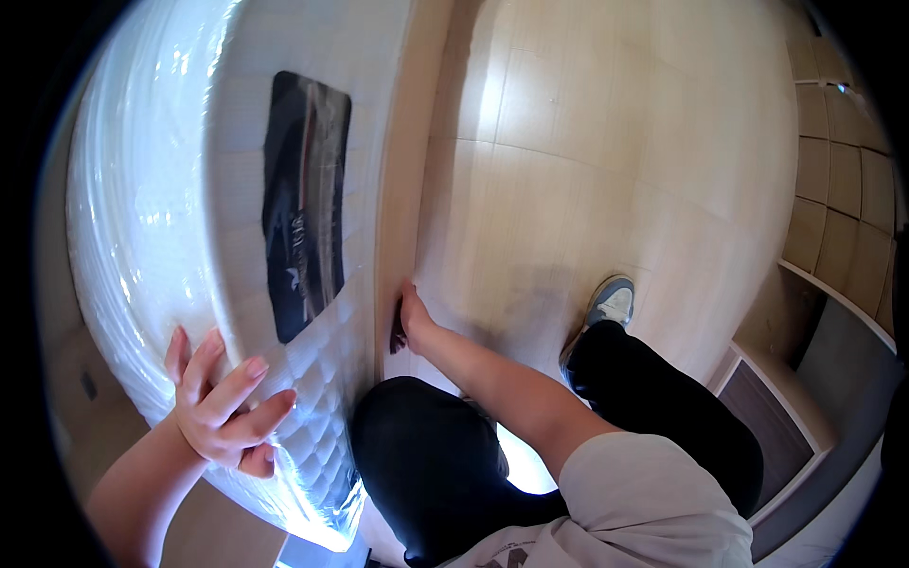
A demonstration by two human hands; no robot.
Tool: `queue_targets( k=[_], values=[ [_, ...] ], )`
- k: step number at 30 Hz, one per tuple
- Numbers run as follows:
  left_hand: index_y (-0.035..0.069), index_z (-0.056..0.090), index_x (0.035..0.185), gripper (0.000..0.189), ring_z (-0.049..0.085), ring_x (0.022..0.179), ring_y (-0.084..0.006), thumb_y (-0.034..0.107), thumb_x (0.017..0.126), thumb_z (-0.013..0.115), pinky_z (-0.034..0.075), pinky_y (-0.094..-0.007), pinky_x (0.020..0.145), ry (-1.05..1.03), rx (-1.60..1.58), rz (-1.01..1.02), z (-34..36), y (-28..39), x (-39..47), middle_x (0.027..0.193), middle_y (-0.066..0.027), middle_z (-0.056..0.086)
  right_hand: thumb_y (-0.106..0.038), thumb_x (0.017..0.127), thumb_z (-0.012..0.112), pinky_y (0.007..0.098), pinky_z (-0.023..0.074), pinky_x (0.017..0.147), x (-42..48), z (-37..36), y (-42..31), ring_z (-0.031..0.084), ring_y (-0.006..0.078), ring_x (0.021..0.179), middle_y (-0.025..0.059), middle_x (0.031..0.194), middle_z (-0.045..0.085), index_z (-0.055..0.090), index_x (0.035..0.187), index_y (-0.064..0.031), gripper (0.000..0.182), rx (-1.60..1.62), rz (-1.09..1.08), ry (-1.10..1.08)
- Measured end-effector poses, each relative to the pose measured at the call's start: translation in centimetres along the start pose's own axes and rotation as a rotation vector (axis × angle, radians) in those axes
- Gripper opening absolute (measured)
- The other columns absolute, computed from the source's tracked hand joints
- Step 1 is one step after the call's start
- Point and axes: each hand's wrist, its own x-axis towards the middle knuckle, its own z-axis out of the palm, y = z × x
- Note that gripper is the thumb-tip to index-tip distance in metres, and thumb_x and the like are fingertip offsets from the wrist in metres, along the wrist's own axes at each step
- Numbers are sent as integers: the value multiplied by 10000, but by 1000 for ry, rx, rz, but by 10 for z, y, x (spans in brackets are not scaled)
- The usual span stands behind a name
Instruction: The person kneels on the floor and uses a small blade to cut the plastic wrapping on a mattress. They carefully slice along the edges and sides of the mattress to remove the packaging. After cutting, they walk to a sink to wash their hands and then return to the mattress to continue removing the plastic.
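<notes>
A thick white mattress (305, 387) with a quilted side lies to my left, wrapped in clear shiny plastic. A dark printed label (305, 206) bearing writing is on its side. My left hand (220, 408) rests over its upper edge, fingers spread against the plastic. Below the mattress runs a light wood bed base (401, 192). My right hand (417, 319) is down low against the side of that base, fingers turned towards it. A dark patch (397, 326) shows at these fingers; whether it is a held thing or an opening is unclear.
Light tiles cover the floor (568, 177), where my shoe (611, 302) stands. My bent knee (419, 419) is close to the mattress. On the right are a low cabinet with a dark panel (763, 412) and several stacked brown boxes (831, 184).
</notes>
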Motion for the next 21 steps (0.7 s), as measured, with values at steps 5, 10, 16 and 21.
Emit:
queue_targets(
  k=[5, 10, 16, 21],
  values=[
    [287, 692, 1096, 519, 408, 1387, -380, 540, 967, 259, 186, -643, 1166, 52, 0, -8, 8, -1, -1, 1463, -65, 509, -629, 1022, 271, 365, 207, 1194, 8, 11, -81, 316, 279, 1447, 126, 1596, 337, 281, 1555, -22, 807, 20, -240, -19],
    [306, 680, 1101, 536, 379, 1414, -355, 570, 978, 230, 162, -646, 1174, 29, -2, -7, 2, -4, -2, 1475, -42, 498, -472, 1087, 282, 327, 176, 1208, -28, 72, -176, 273, 220, 1463, 123, 1586, 331, 285, 1540, 11, 663, -174, -1025, -161],
    [317, 662, 1089, 509, 357, 1433, -316, 559, 988, 226, 131, -636, 1185, 58, 12, 35, -1, -8, 10, 1484, -22, 494, -555, 1059, 295, 341, 186, 1206, 17, 48, -193, 273, 228, 1467, 115, 1616, 289, 279, 1554, -19, 730, 32, -846, -162],
    [333, 650, 1083, 476, 348, 1438, -297, 565, 977, 249, 141, -622, 1184, 59, 3, 43, 0, -11, 16, 1478, 1, 499, -696, 989, 294, 425, 261, 1175, 26, 12, -119, 323, 278, 1449, 120, 1602, 335, 291, 1554, -29, 874, 151, -176, 36]
  ],
)
